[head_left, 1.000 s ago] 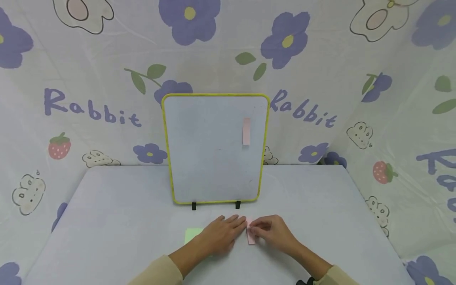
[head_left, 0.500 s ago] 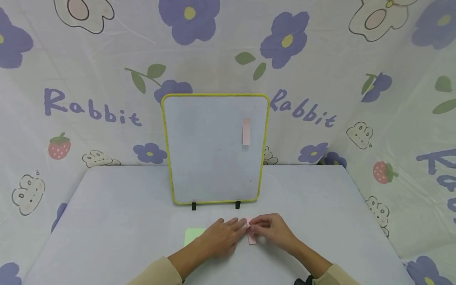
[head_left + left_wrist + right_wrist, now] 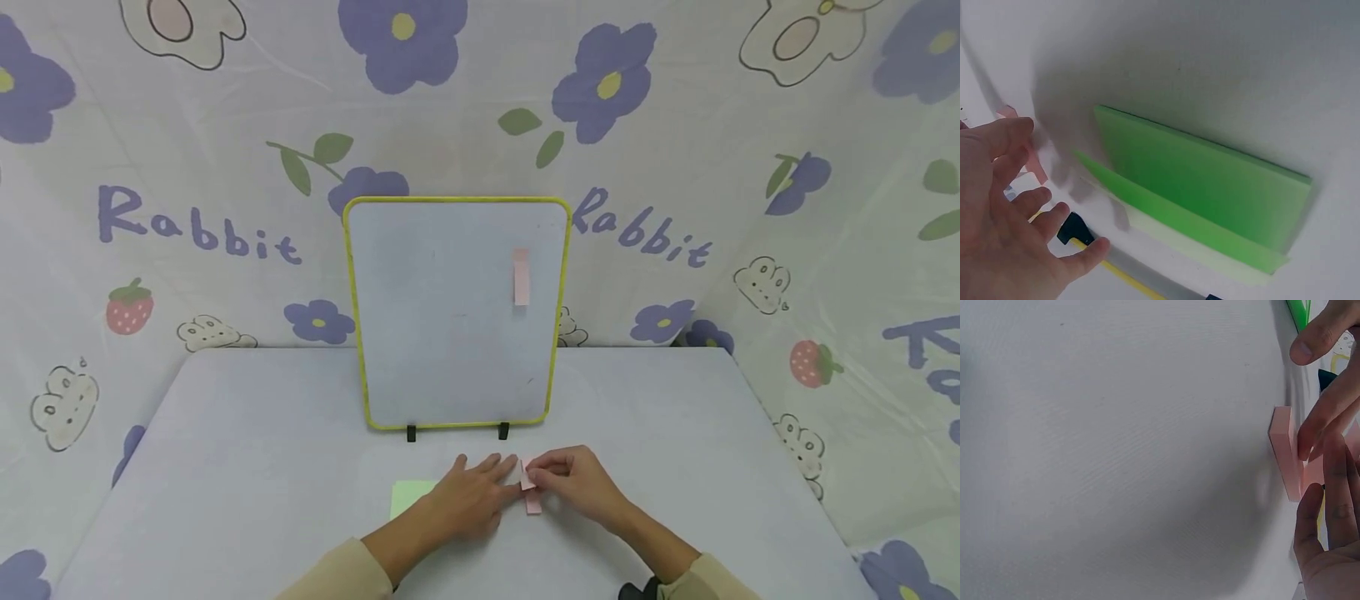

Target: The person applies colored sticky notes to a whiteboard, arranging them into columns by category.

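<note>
A narrow pink sticky-note pad point(image 3: 533, 505) lies on the table just in front of the whiteboard. My right hand point(image 3: 587, 487) pinches its top sheet point(image 3: 527, 477) between thumb and fingertips, and that sheet stands lifted off the pad's near end. Whether its far end still sticks cannot be seen. With fingers spread, my left hand point(image 3: 474, 500) rests at the pad's left side, its thumb touching the pad. In the right wrist view the thick pink pad point(image 3: 1282, 453) shows beside both hands. A green sticky-note pad point(image 3: 1210, 169) lies under my left forearm, its top sheets curling up.
A yellow-rimmed whiteboard point(image 3: 442, 333) stands upright behind the hands on black feet point(image 3: 503, 431). One pink sticky-note strip point(image 3: 521, 279) hangs on its upper right. The white table point(image 3: 262, 467) runs to a patterned cloth backdrop point(image 3: 247, 167).
The top pink sheet has been raised off the pad's near end by my right hand, which has risen slightly. My left hand stays nearly in place. The head view has shifted a little.
</note>
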